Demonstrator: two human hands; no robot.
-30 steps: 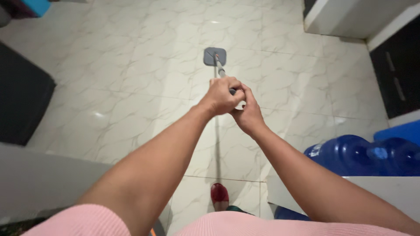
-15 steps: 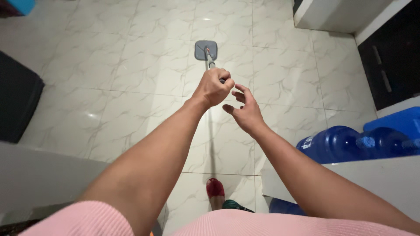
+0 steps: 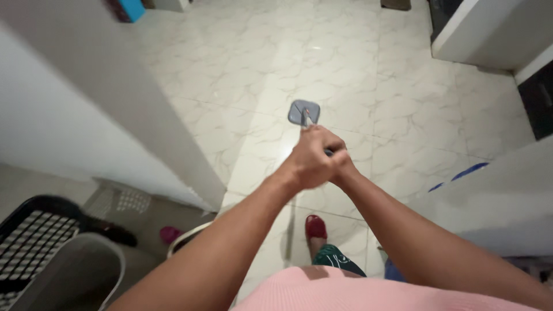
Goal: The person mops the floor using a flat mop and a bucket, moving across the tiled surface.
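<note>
1. Mop handle (image 3: 307, 122), thin and grey, runs from both hands down and away to the floor, and only a short stretch of it shows beyond the knuckles.
2. Mop head (image 3: 303, 112), a small flat grey pad, lies on the floor (image 3: 357, 75) just past the hands, at the far end of the handle.
3. The left hand (image 3: 311, 158) is curled tight around the handle, knuckles up, sitting on top of the grip and covering most of it.
4. The right hand (image 3: 341, 166) is tucked against and partly under the left one, so little of it shows; it looks wrapped on the same handle, touching the left hand.
5. Below the hands, nearer the body, a foot in a red slipper (image 3: 315, 228) stands on the pale marbled tiles.
6. A white wall (image 3: 80, 121) runs along the side of the left forearm, ending at a corner level with the elbow.
7. Further to the left of that arm, and low, sit a black-and-white lattice basket (image 3: 29, 242) and a grey bucket (image 3: 80, 270), close together.
8. To the right of the right forearm stands a pale grey surface (image 3: 501, 196) with blue marks on it.
9. Far beyond the hands, to the right, is a white cabinet (image 3: 489, 34).
</note>
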